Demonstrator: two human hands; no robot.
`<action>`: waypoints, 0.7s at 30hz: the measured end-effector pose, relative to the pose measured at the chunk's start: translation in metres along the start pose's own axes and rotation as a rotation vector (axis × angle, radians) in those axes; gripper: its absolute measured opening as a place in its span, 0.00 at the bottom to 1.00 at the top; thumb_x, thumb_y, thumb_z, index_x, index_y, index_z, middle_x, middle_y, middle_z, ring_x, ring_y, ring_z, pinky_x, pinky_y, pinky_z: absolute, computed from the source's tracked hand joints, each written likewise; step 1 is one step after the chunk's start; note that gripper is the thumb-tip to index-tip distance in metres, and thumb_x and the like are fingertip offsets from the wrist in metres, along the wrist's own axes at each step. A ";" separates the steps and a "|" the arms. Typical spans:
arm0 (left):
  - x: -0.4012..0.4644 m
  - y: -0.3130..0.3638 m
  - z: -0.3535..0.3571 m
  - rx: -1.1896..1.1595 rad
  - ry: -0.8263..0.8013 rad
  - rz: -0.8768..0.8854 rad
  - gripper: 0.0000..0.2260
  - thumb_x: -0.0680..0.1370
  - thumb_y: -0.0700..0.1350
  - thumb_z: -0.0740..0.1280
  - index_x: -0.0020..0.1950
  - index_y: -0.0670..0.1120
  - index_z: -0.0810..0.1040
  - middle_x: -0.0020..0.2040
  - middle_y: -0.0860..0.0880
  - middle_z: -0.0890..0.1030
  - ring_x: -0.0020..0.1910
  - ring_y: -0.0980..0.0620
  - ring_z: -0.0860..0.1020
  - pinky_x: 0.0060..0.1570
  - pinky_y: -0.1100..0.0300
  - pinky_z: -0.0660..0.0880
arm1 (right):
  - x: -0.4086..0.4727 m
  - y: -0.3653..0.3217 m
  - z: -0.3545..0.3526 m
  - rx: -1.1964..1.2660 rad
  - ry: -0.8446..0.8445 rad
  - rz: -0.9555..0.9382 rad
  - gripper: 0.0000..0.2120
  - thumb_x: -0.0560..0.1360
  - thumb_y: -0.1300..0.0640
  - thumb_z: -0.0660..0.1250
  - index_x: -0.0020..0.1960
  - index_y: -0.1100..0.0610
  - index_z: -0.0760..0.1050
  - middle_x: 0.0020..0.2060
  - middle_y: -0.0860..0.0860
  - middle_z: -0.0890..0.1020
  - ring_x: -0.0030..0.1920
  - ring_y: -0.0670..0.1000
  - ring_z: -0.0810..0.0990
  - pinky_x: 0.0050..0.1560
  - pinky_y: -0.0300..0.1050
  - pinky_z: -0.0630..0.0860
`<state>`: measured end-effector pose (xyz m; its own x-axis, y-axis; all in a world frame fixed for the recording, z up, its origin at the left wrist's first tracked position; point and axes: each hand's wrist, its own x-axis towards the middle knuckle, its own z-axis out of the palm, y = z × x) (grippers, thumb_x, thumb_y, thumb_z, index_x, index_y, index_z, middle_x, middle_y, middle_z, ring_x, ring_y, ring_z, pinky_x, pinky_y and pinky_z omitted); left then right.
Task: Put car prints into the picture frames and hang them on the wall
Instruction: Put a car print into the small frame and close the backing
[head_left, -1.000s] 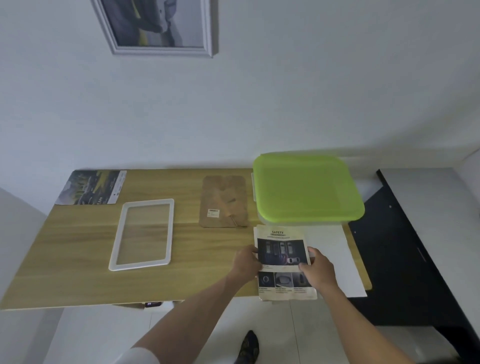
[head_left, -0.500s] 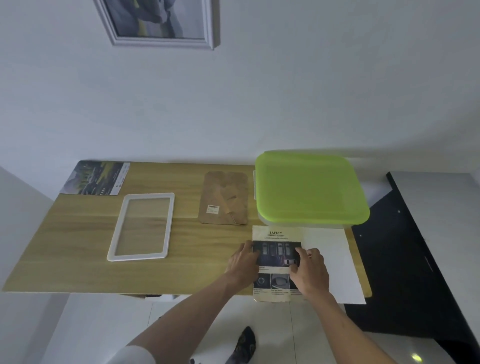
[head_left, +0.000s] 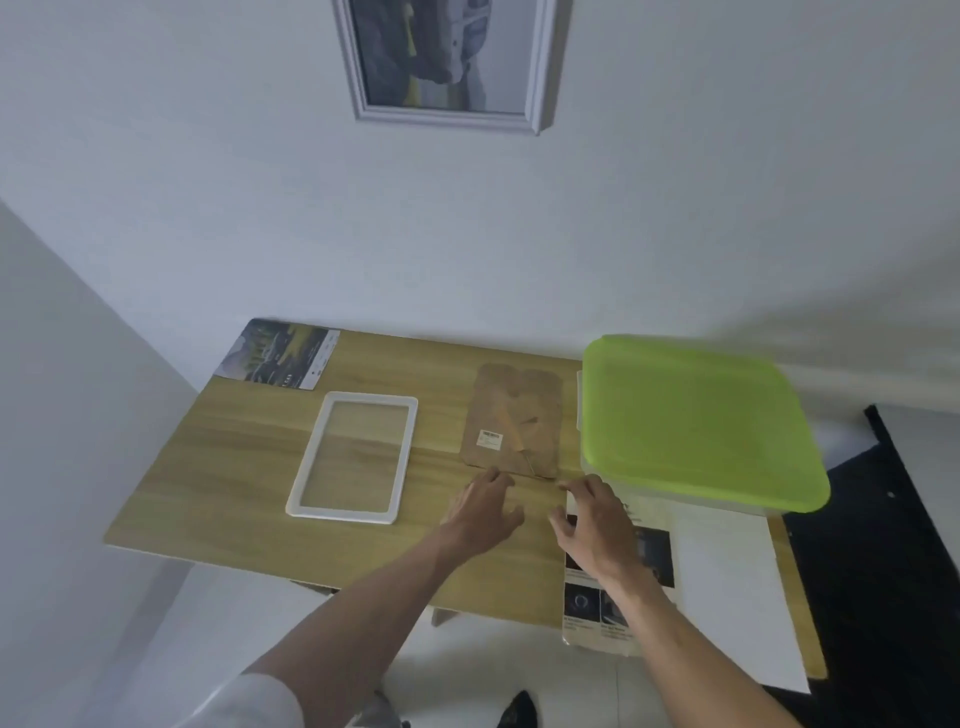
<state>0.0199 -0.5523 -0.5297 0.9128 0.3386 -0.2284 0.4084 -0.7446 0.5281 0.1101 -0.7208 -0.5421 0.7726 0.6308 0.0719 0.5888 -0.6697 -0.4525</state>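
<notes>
Two bare hands are reaching toward the near edge of a brown backing board on a wooden table.

The wooden table (head_left: 234, 488) is standing against a white wall where a framed car picture (head_left: 441, 57) is hanging. A green-lidded bin (head_left: 691, 421) is sitting at the right, a white sheet (head_left: 727, 587) lying before it. The empty white frame (head_left: 353, 457) is lying flat at the left, a car print (head_left: 280, 353) beyond it in the far corner. The backing board (head_left: 514, 421) is lying between frame and bin. A printed car leaflet (head_left: 649, 556) is resting under the right hand (head_left: 592, 525), fingers loosely spread, gripping nothing. The left hand (head_left: 483, 512) is hovering open just short of the board.
</notes>
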 end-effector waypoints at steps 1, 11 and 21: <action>0.001 -0.009 -0.009 -0.009 0.018 -0.008 0.22 0.77 0.53 0.65 0.68 0.44 0.73 0.64 0.49 0.74 0.58 0.45 0.77 0.53 0.50 0.76 | 0.008 -0.011 0.003 0.009 -0.001 -0.011 0.14 0.73 0.55 0.71 0.57 0.57 0.80 0.50 0.53 0.81 0.48 0.54 0.81 0.46 0.49 0.80; 0.014 -0.130 -0.109 -0.030 0.169 -0.085 0.19 0.77 0.53 0.65 0.65 0.45 0.75 0.61 0.50 0.76 0.55 0.47 0.78 0.47 0.54 0.74 | 0.094 -0.141 0.055 0.055 -0.023 -0.062 0.12 0.75 0.53 0.69 0.57 0.55 0.81 0.53 0.51 0.80 0.52 0.52 0.80 0.46 0.45 0.79; 0.030 -0.272 -0.203 0.021 0.218 -0.138 0.18 0.78 0.50 0.65 0.65 0.44 0.75 0.61 0.48 0.76 0.55 0.46 0.78 0.52 0.52 0.74 | 0.172 -0.268 0.125 0.037 -0.129 -0.130 0.14 0.76 0.51 0.68 0.60 0.55 0.78 0.55 0.51 0.77 0.56 0.52 0.77 0.53 0.45 0.77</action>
<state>-0.0654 -0.2230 -0.5143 0.8257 0.5525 -0.1138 0.5312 -0.6939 0.4861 0.0554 -0.3835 -0.5196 0.6525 0.7576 0.0183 0.6707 -0.5661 -0.4792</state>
